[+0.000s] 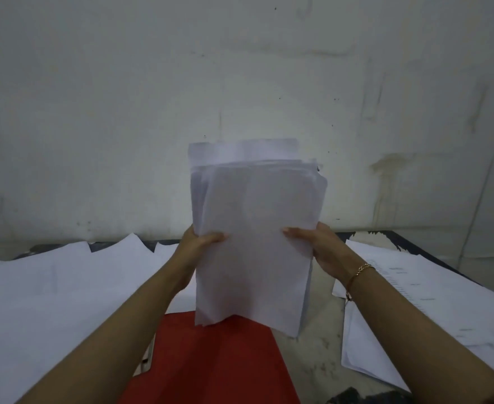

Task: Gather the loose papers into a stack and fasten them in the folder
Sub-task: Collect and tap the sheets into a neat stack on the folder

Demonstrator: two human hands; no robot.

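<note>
Two bare forearms enter from the near edge and converge above the red folder [210, 360], which lies flat and closed on the table [312, 360], directly in front of the person.

**Grip**
- The left hand [199, 243] grips the left edge of the paper stack [254, 243]. The thumb lies across the front sheet and the fingers are hidden behind the paper.
- The right hand [318, 246] grips the right edge at the same height in the same way, thumb on the front and fingers behind. A gold bracelet [359, 272] sits on this wrist.
- Both hands close narrowly, to the thickness of the stack.

**Stack position**
- The stack stands upright above the far end of the folder.
- Its lower edge overlaps the folder's far edge in view. Whether it touches the folder cannot be told.

**Edges**
- The top edges are uneven, with several rear sheets projecting above the front sheet.
- The bottom corners are also stepped.

**Surrounding room**
- Left of the folder, loose sheets [50, 287] overlap and cover the table.
- Right of the folder lies a strip of bare table, then more printed sheets [429, 301].
- Beyond the folder, a stained pale wall [123, 112] rises from the table's far edge.
</note>
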